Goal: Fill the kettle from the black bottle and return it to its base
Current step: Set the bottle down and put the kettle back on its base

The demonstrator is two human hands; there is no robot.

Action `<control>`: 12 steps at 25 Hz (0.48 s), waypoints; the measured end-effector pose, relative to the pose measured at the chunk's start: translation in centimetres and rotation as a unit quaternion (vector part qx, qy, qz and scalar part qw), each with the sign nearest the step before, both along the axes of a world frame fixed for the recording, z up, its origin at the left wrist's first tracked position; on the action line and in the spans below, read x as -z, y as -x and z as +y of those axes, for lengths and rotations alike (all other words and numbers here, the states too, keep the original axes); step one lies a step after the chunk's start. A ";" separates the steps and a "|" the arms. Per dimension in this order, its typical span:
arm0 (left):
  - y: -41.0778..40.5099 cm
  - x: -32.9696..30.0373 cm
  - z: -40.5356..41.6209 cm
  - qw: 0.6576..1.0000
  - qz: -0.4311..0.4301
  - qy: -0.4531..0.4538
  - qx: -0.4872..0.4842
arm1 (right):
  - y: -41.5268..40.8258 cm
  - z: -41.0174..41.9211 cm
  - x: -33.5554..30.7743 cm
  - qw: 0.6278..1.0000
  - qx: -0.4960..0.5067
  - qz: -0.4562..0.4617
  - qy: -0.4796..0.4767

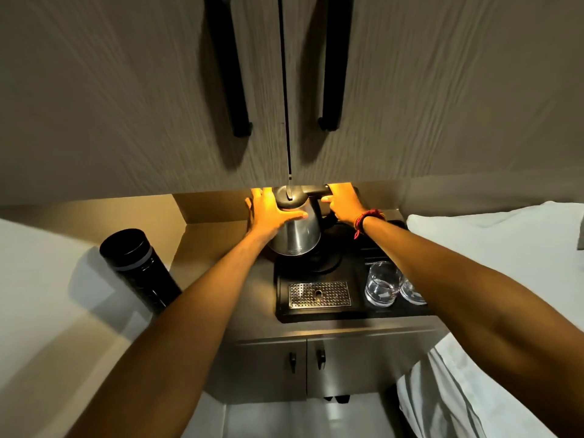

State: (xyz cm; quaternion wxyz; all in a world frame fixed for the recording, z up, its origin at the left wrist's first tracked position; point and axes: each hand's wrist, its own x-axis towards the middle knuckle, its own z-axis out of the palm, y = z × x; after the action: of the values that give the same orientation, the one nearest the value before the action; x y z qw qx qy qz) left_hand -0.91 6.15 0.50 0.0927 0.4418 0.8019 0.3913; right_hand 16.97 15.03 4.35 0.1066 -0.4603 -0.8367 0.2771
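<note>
A steel kettle [298, 237] with a black lid and handle stands tilted over its round black base [328, 262] at the back of a black tray [281, 311]. My left hand [270, 213] lies flat against the kettle's left side, fingers spread, thumb across the steel. My right hand [343, 200] grips the black handle at the top right. The black bottle [139, 267], lid on, stands on the counter to the left, apart from both hands.
On the tray sit a perforated metal drip grid [319, 294] and two clear glasses [384, 284]. Upper cabinet doors with long black handles [232, 74] hang just above the kettle. A white bed [505, 248] lies right, lower cabinet doors [306, 361] below.
</note>
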 end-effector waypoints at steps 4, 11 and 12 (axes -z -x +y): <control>-2.5 1.4 2.0 0.999 -0.012 0.030 0.031 | -1.0 2.8 2.0 0.993 0.006 0.088 -0.074; -4.8 2.8 3.0 0.996 0.039 0.064 0.052 | -3.3 4.7 5.4 0.993 0.009 0.085 -0.085; -4.9 2.9 3.0 0.995 0.046 0.068 0.053 | -3.4 4.9 5.6 0.993 0.008 0.093 -0.078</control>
State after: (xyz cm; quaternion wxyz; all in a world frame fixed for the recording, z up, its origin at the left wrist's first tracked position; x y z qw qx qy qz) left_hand 3.95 9.15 -2.37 0.1060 0.4938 0.8058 0.3091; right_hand 20.40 19.90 -1.23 0.2214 -0.4299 -0.8383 0.2518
